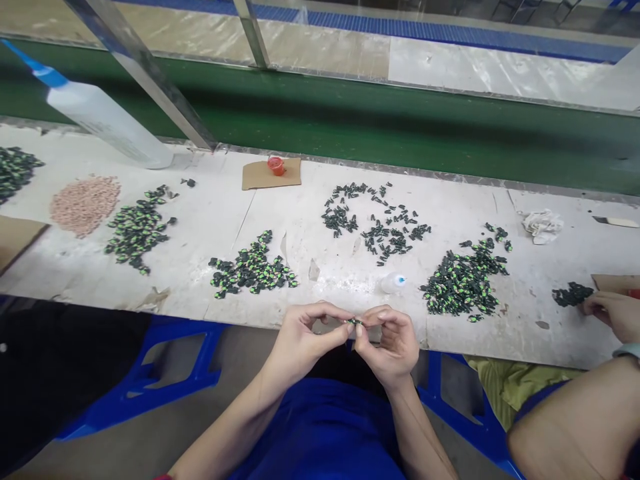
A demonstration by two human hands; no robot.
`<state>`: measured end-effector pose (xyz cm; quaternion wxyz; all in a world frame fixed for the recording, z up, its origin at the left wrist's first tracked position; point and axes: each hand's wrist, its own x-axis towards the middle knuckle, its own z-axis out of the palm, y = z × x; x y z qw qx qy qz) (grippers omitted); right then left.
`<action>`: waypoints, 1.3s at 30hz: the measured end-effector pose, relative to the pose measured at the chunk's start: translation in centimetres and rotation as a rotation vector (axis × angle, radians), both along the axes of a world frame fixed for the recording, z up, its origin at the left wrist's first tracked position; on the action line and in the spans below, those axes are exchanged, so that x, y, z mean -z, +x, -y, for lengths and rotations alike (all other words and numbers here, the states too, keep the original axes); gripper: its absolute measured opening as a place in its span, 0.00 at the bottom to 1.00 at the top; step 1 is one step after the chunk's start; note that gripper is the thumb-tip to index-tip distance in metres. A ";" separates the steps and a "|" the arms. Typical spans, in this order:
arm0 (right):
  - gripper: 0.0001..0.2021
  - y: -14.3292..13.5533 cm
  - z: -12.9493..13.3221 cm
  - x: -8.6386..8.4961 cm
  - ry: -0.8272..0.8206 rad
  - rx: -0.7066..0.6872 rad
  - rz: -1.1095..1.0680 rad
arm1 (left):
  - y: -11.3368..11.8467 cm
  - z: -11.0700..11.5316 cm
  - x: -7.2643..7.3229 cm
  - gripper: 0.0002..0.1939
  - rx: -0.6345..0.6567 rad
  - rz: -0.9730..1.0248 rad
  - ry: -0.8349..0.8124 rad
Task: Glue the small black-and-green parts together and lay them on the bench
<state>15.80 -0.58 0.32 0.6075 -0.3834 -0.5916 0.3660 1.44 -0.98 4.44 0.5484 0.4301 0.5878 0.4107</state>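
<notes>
Both hands, left hand [300,337] and right hand [390,340], are pinching one small dark part [355,322], seemingly green-marked, in a fingertip grip just off the tabletop [300,220] edge.

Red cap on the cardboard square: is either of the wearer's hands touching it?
No. The red cap sits far from both hands, which pinch a small dark part.

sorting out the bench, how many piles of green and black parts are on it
5 green and black piles: one at the far left edge, cut off by the frame; one beside the pink pile; one left of centre; one right of centre; a small one further right.
</notes>
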 end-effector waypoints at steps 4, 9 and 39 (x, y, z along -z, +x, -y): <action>0.18 0.2 0.1 0.1 0.012 -0.016 0.007 | 0.5 0.1 0.4 0.06 -0.047 -0.010 0.026; 0.18 0.6 0.0 0.2 0.039 -0.011 0.032 | 1.0 0.1 0.8 0.06 -0.061 0.003 0.045; 0.08 10.4 -2.1 0.4 0.084 0.643 0.606 | -4.5 -0.6 3.4 0.10 -0.184 -0.904 0.484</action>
